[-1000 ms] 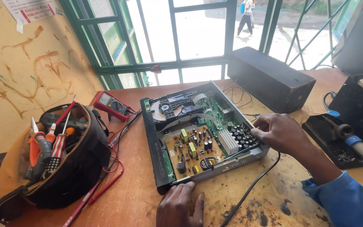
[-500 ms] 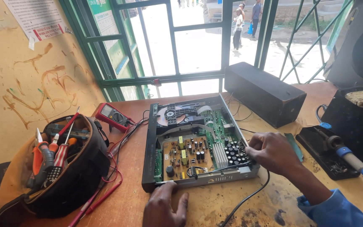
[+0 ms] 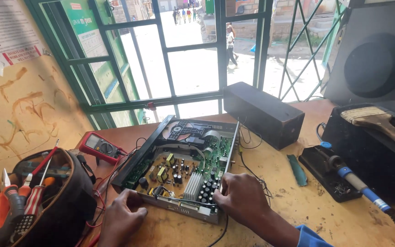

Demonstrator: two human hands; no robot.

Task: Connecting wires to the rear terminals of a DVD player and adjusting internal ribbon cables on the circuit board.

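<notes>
2 hands bracket the near edge of an opened disc player chassis, lid off, circuit boards exposed. The fingers of the right hand curl over the near right corner of the chassis, tips touching the cluster of black capacitors beside the ribbed heat sink; they pinch nothing that I can make out. The left hand lies with its fingers half closed against the near left corner of the metal front rail, pressing or steadying, not wrapped around anything.

The chassis sits slightly askew near the middle of the tabletop, toward its front edge, its disc drive at the far end. My reading is that the step in hand is steadying the unit while probing or inspecting the power section; a next move would call for a firm hold on the rail and care among the crowded parts.

Outward: a red multimeter near the left edge with red leads trailing, a black tool bag of screwdrivers at the front left corner, a black speaker box behind, and a blue-handled soldering iron on its stand to the right.

Hidden: the right fingertips are masked by the knuckles, the left palm is cut off by the frame's bottom edge, and the small board parts are too fine to tell apart.
</notes>
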